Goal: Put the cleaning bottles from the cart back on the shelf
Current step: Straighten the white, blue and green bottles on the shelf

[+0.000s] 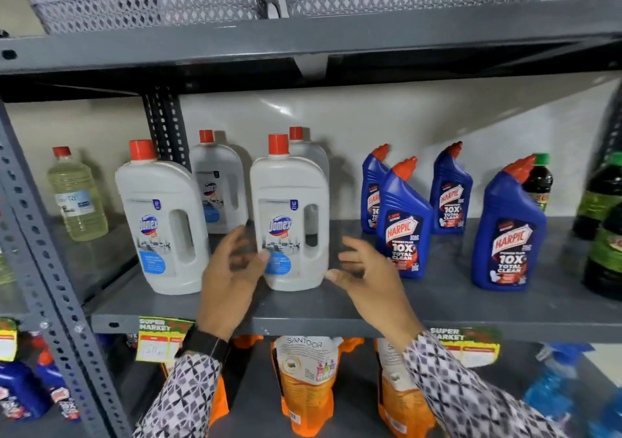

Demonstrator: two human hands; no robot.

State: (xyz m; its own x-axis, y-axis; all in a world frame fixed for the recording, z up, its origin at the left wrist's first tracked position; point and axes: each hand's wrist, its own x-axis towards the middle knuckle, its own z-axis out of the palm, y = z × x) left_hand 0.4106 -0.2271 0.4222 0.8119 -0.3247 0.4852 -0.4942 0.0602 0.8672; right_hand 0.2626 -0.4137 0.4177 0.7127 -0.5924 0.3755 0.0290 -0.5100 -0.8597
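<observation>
Hands' grip wide, left hand (232,276) and right hand (367,276) flanking upright Domex bottle (289,222).

White Domex bottle (290,222) upright on shelf (336,306)

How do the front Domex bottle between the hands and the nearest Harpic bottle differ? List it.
Colour: the Domex bottle is white; the Harpic bottle is blue.
Neck: the Domex has a straight, upright red cap; the Harpic has an angled red spout.
Body: the Domex is broader, with a cut-through handle; the Harpic is slimmer, without one.
Hands: the left hand and right hand flank the Domex, not the Harpic.
Both stand upright on the grey shelf.
</observation>
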